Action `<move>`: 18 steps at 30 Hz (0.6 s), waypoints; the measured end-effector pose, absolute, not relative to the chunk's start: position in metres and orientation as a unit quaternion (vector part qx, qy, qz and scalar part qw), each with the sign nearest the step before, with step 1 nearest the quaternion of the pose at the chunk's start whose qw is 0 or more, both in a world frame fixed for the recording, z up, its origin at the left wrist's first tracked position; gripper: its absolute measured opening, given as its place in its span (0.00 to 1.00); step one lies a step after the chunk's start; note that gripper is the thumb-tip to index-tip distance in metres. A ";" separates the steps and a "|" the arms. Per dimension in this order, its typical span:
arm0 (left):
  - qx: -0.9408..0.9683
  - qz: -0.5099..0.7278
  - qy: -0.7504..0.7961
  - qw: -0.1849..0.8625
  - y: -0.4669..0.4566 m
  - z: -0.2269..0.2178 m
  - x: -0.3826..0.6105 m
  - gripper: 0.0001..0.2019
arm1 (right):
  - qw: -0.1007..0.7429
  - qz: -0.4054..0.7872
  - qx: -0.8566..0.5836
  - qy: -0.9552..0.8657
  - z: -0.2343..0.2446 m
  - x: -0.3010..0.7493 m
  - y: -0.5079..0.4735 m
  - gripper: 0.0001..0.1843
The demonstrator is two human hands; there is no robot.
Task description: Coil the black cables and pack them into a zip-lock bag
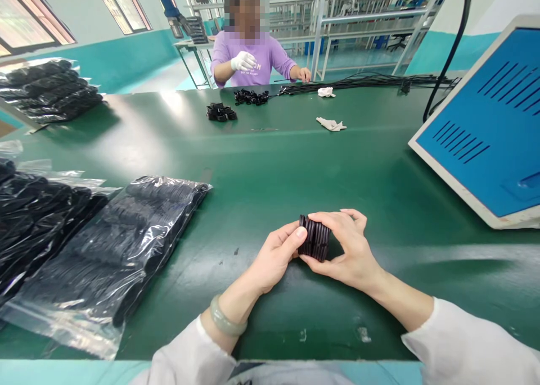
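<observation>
Between my two hands, just above the green table (261, 166), is a stack of black rings (314, 239), set side by side like a short roll. My left hand (276, 256) closes on its left end, with the thumb lying over the near face. Thumb and fingers of my right hand (350, 244) grip the stack from above and below at its right side. To the left lies a clear plastic bag (122, 244) filled with many black rings in rows.
More filled bags (37, 222) lie at far left, with another stack of bags (46, 87) behind. A blue machine (485, 121) stands at right. Across the table a person (253, 53) wears a white glove. Black parts (221, 112), cables (358, 82) and white gloves (331, 124) lie at the back.
</observation>
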State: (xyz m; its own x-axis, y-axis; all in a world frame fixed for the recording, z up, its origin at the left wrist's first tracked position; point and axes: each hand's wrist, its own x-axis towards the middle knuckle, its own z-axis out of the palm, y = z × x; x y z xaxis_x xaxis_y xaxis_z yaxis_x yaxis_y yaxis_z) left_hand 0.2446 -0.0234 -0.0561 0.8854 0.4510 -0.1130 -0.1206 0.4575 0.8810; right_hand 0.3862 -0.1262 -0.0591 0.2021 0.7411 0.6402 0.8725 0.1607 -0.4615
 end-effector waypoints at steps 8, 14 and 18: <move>0.497 0.175 0.156 0.835 -0.023 -0.055 0.245 0.21 | 0.430 -0.078 -0.645 -0.626 -0.059 0.387 -0.126 0.30; 0.530 0.177 0.155 0.815 -0.021 -0.050 0.245 0.21 | 0.426 -0.067 -0.638 -0.638 -0.060 0.388 -0.126 0.29; 0.520 0.179 0.208 0.809 -0.021 -0.051 0.245 0.23 | 0.416 -0.054 -0.633 -0.650 -0.063 0.389 -0.125 0.28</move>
State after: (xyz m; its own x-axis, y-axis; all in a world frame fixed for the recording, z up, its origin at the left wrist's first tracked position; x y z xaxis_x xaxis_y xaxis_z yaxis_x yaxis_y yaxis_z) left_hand 0.2446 -0.0206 -0.0509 0.8500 0.5049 -0.1502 -0.0728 0.3950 0.9158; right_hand 0.3889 -0.1254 -0.0625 0.1482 0.7786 0.6098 0.8682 0.1928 -0.4572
